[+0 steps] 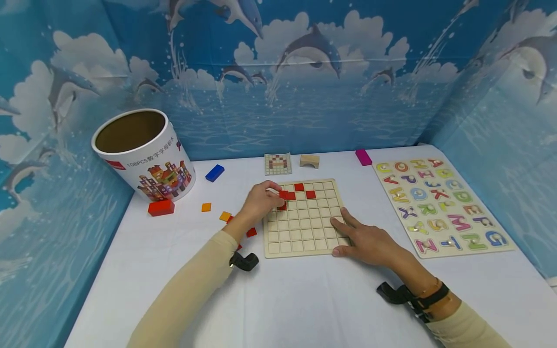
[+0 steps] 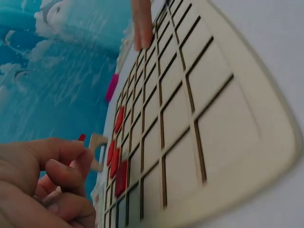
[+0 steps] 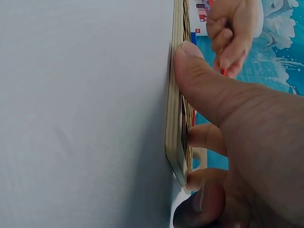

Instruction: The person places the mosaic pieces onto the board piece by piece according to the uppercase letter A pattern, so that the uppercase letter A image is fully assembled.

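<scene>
My left hand [image 1: 259, 203] is over the upper left of a wooden grid board [image 1: 300, 237], pinching a small red tile [image 3: 223, 72] between thumb and fingers. In the left wrist view the fingers hide most of that tile. Several red tiles [image 1: 311, 195] lie in squares of the board's upper part, one of them [image 1: 299, 187] in the top row. My right hand [image 1: 370, 244] rests at the board's right edge with fingers spread. Its thumb [image 3: 192, 66] lies along the edge in the right wrist view, and fingertips touch the board's surface.
Loose red tiles [image 1: 251, 232] and orange tiles [image 1: 206, 207] lie left of the board, partly behind the left arm. Behind it are a pattern card [image 1: 278, 164] and wooden arch [image 1: 309, 161]. A bucket [image 1: 143, 157] stands back left; an alphabet puzzle [image 1: 439, 208] lies right.
</scene>
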`<state>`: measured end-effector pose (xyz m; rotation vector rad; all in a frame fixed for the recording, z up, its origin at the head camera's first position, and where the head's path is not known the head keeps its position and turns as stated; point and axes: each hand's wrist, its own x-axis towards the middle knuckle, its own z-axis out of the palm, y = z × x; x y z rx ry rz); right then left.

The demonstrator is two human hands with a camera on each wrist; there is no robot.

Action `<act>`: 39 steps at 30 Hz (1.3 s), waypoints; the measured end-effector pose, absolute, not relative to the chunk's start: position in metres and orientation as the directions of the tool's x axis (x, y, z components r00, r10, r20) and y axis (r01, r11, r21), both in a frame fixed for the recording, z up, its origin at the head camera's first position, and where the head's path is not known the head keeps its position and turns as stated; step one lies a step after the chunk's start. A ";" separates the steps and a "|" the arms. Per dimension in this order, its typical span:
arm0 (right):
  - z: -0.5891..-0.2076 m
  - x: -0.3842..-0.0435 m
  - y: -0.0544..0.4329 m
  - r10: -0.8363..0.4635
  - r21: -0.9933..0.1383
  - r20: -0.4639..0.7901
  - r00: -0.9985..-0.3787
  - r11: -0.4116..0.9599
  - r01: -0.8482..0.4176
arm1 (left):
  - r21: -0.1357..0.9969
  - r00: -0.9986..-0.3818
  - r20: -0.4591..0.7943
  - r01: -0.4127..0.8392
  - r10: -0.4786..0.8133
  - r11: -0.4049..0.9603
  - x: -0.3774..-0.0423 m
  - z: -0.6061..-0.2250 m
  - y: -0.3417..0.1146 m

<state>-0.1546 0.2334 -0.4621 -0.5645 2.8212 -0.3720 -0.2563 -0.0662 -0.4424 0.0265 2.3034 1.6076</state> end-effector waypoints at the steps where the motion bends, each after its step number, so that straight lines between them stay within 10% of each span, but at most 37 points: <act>1: -0.462 -0.155 0.233 -0.405 -0.293 -0.182 -0.896 0.892 -0.343 | 0.916 -0.942 -0.253 -0.160 0.221 0.367 -0.256 -0.444 -0.054; 18: -0.466 -0.158 0.235 -0.407 -0.286 -0.177 -0.896 0.892 -0.349 | 0.648 -0.955 -0.078 0.170 0.286 0.743 -0.256 -0.461 0.039; 39: -0.462 -0.154 0.234 -0.390 -0.305 -0.199 -0.899 0.897 -0.321 | 0.917 -0.909 -0.228 -0.081 0.349 0.389 -0.253 -0.431 -0.071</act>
